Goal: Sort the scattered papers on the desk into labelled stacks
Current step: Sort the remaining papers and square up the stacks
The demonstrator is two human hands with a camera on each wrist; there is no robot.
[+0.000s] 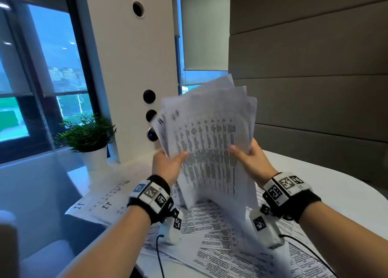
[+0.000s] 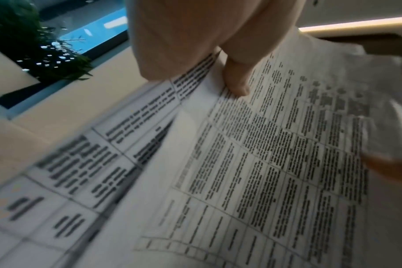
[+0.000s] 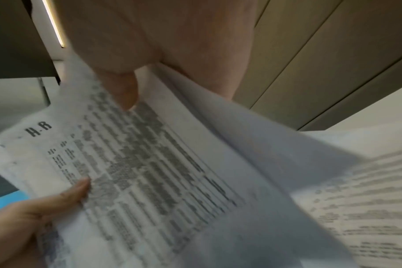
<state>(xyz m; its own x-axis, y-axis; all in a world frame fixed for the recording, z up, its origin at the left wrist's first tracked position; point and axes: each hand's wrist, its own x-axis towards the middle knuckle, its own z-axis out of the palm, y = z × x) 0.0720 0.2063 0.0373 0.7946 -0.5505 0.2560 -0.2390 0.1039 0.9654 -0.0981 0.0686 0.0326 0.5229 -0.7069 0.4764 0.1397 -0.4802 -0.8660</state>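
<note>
A: Sheaf (image 1: 210, 135) up off the desk (image 1: 327, 185), both hands on it. Why held so high?

B: Prob. to read the headings. Printed tables face the person, sheets near upright and fanned at the top, so each page edge shows. Right wrist view shows a bold heading on the top page, looks like "H-R", though blurred.

A: Left hand (image 1: 168, 164)?

B: Pinches the sheaf's left edge, thumb (image 2: 238, 79) on the front, fingers behind, hidden. Right hand (image 1: 251, 160) does the same on the right edge, thumb (image 3: 124, 90) on the print. Two-sided hold keeps limp sheets from flopping and lets a thumb slide one page off.

A: Sheaf's lower edge, touching the desk?

B: Can't tell; it hangs close over the loose sheets (image 1: 220, 231) lying spread below, w/ the wrists in front.

A: Other papers?

B: Overlapping table-print pages under and near the hands, not squared. Off to the left, apart from them, pages (image 1: 100, 202) w/ "IT" in bold. I'd judge that's a started stack, laid where the label reads clear.

A: So the stage is?

B: Early, I'd say: most paper is unsorted, in hand or scattered. Next needs a heading read, then one sheet peeled w/o dragging its neighbours.

A: Risk?

B: Loose fan; a slack pinch drops pages back into the mess. Plant (image 1: 88, 135) stands at the desk's far left corner, well clear.
</note>
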